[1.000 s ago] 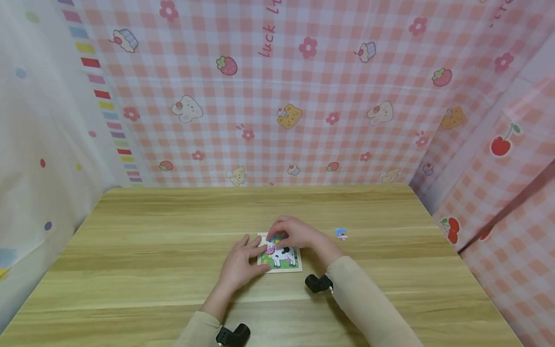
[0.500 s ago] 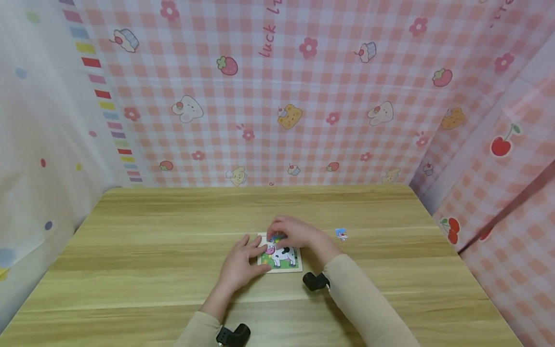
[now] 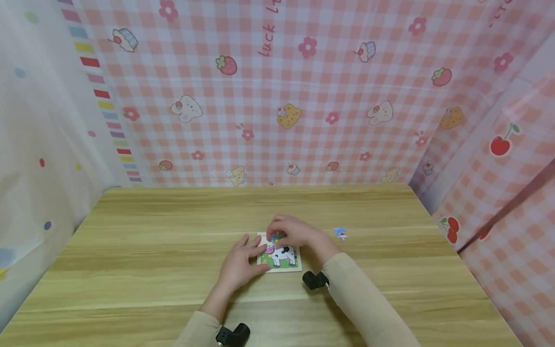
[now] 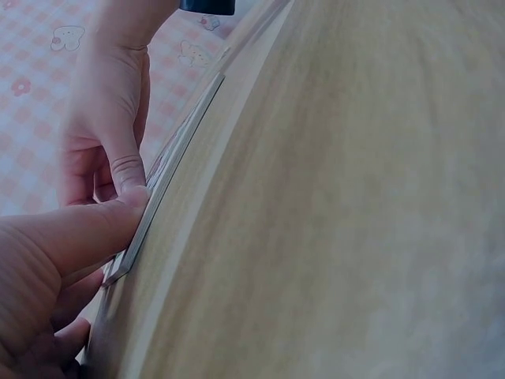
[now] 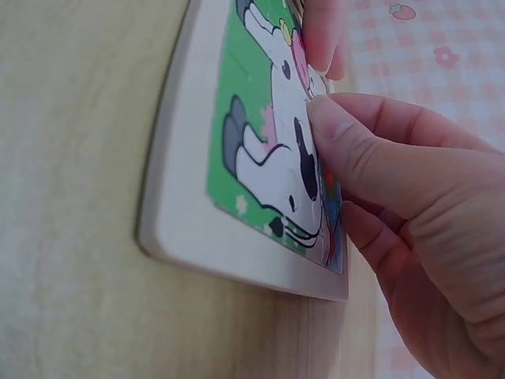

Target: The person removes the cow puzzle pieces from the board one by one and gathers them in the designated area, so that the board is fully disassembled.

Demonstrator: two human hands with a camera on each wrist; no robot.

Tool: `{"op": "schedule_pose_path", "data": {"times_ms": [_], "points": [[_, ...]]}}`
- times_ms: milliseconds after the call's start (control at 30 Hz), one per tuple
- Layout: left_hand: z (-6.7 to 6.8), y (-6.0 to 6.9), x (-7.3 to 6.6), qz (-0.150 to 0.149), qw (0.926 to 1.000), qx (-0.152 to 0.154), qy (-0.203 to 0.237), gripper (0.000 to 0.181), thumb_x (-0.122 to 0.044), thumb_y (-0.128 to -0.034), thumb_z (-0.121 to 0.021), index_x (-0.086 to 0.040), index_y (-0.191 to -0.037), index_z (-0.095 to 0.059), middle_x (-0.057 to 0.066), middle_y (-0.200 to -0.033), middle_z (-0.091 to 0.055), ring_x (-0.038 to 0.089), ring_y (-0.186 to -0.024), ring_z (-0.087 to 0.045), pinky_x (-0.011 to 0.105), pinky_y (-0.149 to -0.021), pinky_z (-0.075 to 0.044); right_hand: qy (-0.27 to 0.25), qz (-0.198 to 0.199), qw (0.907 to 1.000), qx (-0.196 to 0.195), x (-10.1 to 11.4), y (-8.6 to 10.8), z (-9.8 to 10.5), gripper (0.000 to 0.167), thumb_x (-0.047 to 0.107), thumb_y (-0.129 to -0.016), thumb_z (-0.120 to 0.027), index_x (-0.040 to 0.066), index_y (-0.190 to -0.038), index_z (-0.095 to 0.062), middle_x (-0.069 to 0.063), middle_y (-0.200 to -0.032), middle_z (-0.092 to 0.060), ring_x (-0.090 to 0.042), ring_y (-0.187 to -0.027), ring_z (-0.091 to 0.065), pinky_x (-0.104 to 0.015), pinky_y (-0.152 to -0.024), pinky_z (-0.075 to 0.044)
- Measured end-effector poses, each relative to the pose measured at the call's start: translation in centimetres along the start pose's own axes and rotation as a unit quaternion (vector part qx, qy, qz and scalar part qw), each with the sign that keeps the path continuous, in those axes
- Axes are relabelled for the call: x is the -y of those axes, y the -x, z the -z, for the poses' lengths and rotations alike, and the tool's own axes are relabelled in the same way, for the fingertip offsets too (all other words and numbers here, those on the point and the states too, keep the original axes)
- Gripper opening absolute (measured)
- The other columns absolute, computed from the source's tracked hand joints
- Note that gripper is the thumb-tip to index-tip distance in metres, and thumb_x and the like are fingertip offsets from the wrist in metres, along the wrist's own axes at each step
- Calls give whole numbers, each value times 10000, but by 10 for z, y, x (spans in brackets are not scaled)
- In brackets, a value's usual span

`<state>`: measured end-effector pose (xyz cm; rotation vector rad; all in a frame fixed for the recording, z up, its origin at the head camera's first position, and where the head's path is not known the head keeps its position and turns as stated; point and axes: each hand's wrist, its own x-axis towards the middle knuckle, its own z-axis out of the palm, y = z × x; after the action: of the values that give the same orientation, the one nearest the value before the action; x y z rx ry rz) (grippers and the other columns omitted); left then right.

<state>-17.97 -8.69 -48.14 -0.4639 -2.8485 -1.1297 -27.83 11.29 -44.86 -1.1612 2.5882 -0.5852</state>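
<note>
A cow puzzle (image 3: 284, 259) lies on the table (image 3: 151, 270).
The left hand (image 3: 240, 265) is spread out, touching its left side. The right hand (image 3: 297, 233) has bent fingers over the far side; I can't tell if they pinch anything. A loose piece (image 3: 341, 234) lies off to the right. The puzzle looks light and stiff, so its pale rim (image 5: 177, 181) should be good to hold.

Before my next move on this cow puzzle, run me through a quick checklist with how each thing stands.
1. Board on the table: ok.
2. Left hand touching the board: ok.
3. Right hand at the board's far part: ok.
4. Picture complete under that hand: cannot tell, hidden.
5. Loose piece fitted: not ok, it lies on the table right of the board.
</note>
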Motion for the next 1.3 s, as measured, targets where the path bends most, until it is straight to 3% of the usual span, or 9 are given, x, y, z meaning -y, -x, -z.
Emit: {"op": "schedule_pose_path", "data": {"times_ms": [233,667,1000,1300], "points": [[0,0,0,20,10000,38,-37,543,-297,-797,-827,-72,-1267,-673,116,-1465,-515,453,-1430,-319,651,-1130,-279,-147,-53,9999,-55,0,1,0,201,167,-851,-769,188,-1028,-678,26,-1080,-572,-134,-969,-532,-310,-909,-490],[1,0,0,9,10000,27,-31,536,-285,-793,-831,-72,-1261,-679,112,-1456,-525,447,-1431,-321,637,-1137,-280,-204,10,9981,-574,-7,6,-10,227,123,-873,-748,133,-1094,-696,-7,-1062,-641,-136,-961,-572,-300,-880,-508],[1,1,-1,-44,10000,0,22,537,-273,-786,-833,-64,-1256,-679,126,-1452,-526,460,-1425,-324,645,-1138,-267,-331,-138,9959,-829,-7,12,-15,225,133,-883,-743,148,-1103,-700,3,-1117,-666,-164,-1073,-599,-382,-996,-489],[0,0,0,-41,10000,-27,50,531,-262,-785,-835,-58,-1250,-681,130,-1451,-526,462,-1425,-321,645,-1138,-266,-844,-158,9922,-903,-8,13,-20,207,111,-897,-724,134,-1093,-666,24,-1017,-692,-112,-930,-619,-321,-884,-527]]}}
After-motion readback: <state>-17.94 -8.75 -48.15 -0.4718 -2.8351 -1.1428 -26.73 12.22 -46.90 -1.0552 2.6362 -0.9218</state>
